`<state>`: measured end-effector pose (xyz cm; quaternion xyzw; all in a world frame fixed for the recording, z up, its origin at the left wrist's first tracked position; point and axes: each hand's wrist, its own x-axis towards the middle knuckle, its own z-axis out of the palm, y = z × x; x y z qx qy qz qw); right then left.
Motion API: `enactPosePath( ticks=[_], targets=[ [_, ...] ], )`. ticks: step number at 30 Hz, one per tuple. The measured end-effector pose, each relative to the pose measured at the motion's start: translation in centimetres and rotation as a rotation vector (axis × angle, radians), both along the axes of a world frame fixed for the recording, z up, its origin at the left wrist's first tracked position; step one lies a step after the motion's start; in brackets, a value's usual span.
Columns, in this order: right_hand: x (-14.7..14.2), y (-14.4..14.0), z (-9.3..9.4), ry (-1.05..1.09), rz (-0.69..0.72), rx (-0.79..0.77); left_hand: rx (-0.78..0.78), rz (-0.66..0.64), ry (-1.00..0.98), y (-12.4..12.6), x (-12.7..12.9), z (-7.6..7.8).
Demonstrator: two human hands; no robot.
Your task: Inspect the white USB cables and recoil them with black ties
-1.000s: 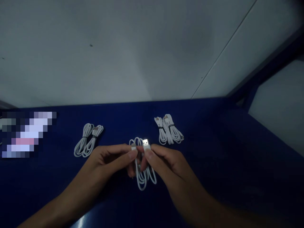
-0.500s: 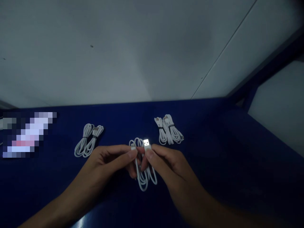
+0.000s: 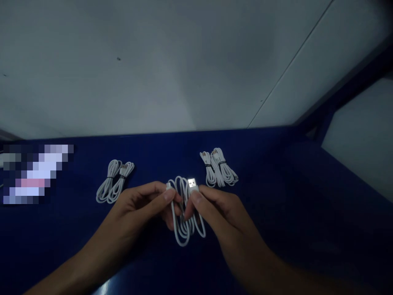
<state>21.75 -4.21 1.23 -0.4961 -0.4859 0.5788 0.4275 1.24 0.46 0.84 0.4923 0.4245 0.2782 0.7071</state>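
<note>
A loose white USB cable hangs in loops between both hands above the blue table. My left hand pinches its small connector end between thumb and forefinger. My right hand pinches the USB-A plug, whose metal end points up and glints. A tied white cable bundle lies to the left of my left hand. Two more tied white bundles lie just beyond my right hand.
A pale wall rises behind the table's far edge. A blurred patch sits at the far left of the table. The blue frame slants up at the right, with a pale surface beyond it.
My hands have drawn slightly apart, so the two cable ends now sit farther from each other and the loops hang a little wider.
</note>
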Motion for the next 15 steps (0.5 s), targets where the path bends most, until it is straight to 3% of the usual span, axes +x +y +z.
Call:
enactPosePath(
  ticks=[6, 12, 15],
  targets=[
    [0.01, -0.13, -0.14, 0.038, -0.009, 0.008, -0.002, -0.001, -0.062, -0.25, 0.26, 0.09],
    [0.1, -0.36, -0.07, 0.02, -0.061, -0.02, 0.093, 0.098, -0.045, -0.69, 0.7, 0.33],
    [0.09, -0.35, 0.11, 0.081, -0.07, -0.041, 0.035, 0.16, -0.034, -0.83, 0.58, 0.3]
  ],
)
